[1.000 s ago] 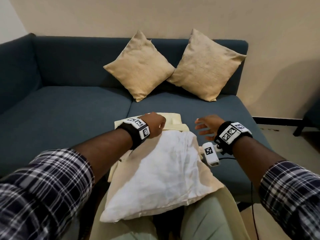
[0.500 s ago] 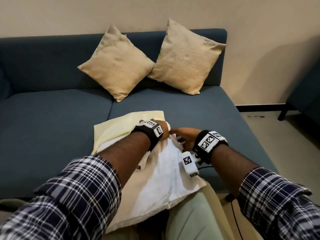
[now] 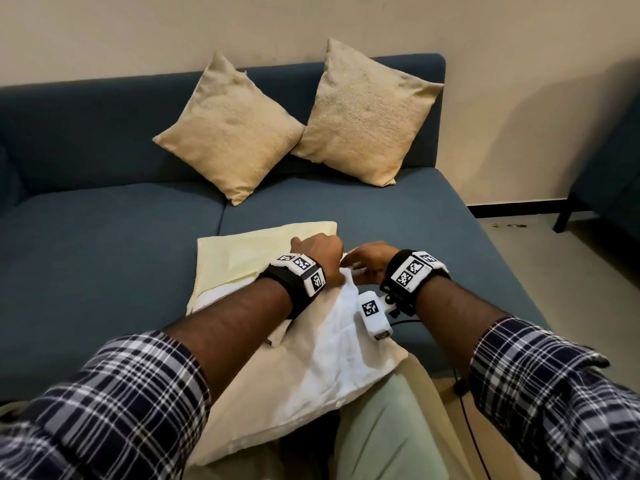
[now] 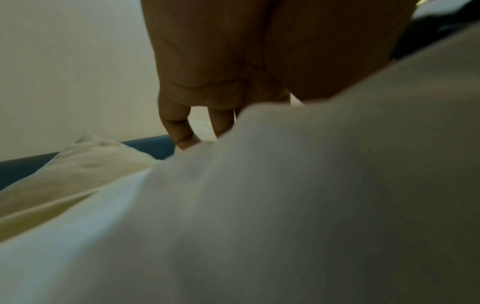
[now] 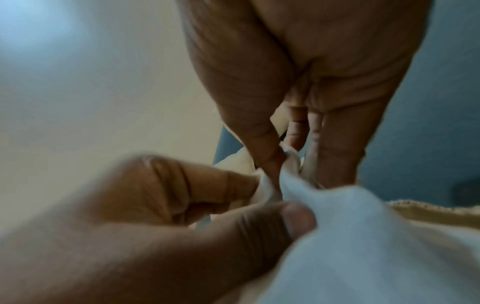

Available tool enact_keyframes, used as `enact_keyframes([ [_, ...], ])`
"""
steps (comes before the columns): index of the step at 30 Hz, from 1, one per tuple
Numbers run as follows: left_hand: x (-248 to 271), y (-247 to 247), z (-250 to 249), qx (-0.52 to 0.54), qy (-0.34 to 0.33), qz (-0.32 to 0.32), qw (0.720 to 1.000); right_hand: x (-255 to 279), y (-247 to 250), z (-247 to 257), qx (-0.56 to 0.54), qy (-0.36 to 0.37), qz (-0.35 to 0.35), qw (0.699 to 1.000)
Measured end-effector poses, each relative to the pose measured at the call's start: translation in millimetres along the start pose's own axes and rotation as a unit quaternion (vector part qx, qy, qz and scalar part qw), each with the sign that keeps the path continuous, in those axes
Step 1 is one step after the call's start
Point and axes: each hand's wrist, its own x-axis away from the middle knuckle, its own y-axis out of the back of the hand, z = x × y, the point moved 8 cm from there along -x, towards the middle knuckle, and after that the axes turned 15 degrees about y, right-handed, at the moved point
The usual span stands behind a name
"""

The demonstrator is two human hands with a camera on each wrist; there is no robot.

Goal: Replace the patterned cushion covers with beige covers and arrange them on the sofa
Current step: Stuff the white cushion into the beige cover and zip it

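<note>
1. White insert (image 3: 332, 344) lies on my lap, far corner over the beige cover (image 3: 242, 251) on the sofa (image 3: 104, 244).
2. Right hand (image 3: 369, 263) and left hand (image 3: 318, 252) fingers pinch that corner.
3. Soft, light, compressible; best gripped at corners.

**Both hands at the insert's far corner**

White cushion insert (image 3: 332, 344) lies at centre frame on a pale beige cover (image 3: 249, 251), on the blue sofa (image 3: 104, 244). Left hand (image 3: 317, 252) and right hand (image 3: 369, 259) meet at its far corner. Two beige cushions (image 3: 230, 128) (image 3: 370, 112) lean against the backrest, upper centre.
</note>
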Motion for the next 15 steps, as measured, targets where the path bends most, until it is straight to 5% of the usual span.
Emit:
enact_keyframes([
  [3, -2, 1, 9, 0.009, 0.023, 0.006, 1.0, 10, -3, 3, 0.021, -0.035, 0.044, 0.998],
  [7, 0, 3, 8, 0.013, 0.023, 0.002, 1.0, 16, 23, 9, 0.194, -0.026, 0.036, 0.98],
  [11, 0, 0, 6, 0.033, 0.018, -0.01, 0.999, 30, 1, -17, 0.123, -0.063, 0.101, 0.985],
  [15, 4, -7, 1, 0.02, -0.023, 0.011, 0.999, 26, -27, -20, 0.084, 0.013, 0.099, 0.991],
])
